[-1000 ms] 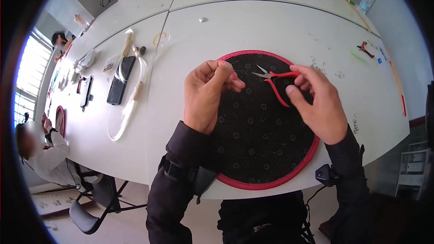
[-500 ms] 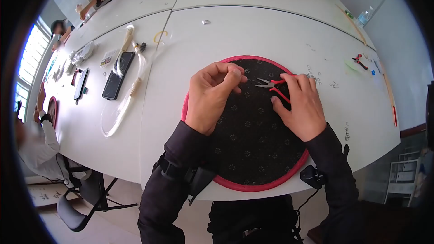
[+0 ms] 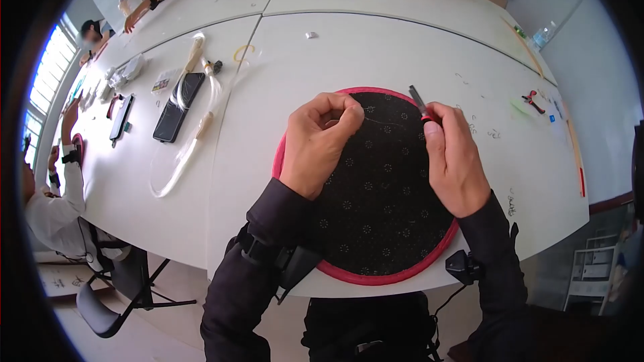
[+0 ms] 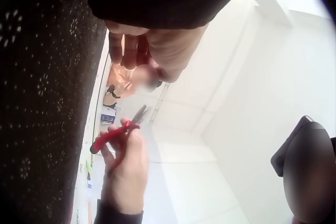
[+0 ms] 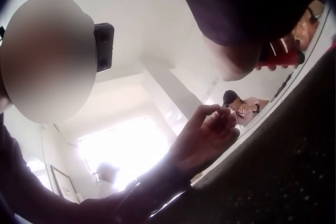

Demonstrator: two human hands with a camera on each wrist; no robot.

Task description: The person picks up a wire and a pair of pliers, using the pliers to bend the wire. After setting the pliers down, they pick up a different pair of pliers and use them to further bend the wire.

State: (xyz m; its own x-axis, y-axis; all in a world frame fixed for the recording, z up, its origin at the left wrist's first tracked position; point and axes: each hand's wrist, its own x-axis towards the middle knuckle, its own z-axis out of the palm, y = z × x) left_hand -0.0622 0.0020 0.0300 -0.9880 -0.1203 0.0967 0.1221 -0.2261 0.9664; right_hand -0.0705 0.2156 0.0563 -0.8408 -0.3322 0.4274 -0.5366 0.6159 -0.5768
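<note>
Right hand (image 3: pixel 456 157), fingers curled closed, holds red-handled metal pliers (image 3: pixel 418 100) near round, black, red-edged fabric mat (image 3: pixel 376 214); left hand (image 3: pixel 318 137) pinches hair-thin wire (image 3: pixel 384 123) above mat. Loosened pinch could drop wire, likely lost against dark pattern.

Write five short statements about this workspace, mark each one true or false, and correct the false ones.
1. The right hand holds red-handled pliers. True.
2. The left hand lies flat with its fingers spread. False: its fingers are curled, with a thin strand at their tips.
3. The round mat is edged in blue. False: its edge is red.
4. A dark phone lies on the table, left of the mat in the head view. True.
5. No other pliers lie on the table. False: another red pair lies to the right of the mat, among others.
</note>
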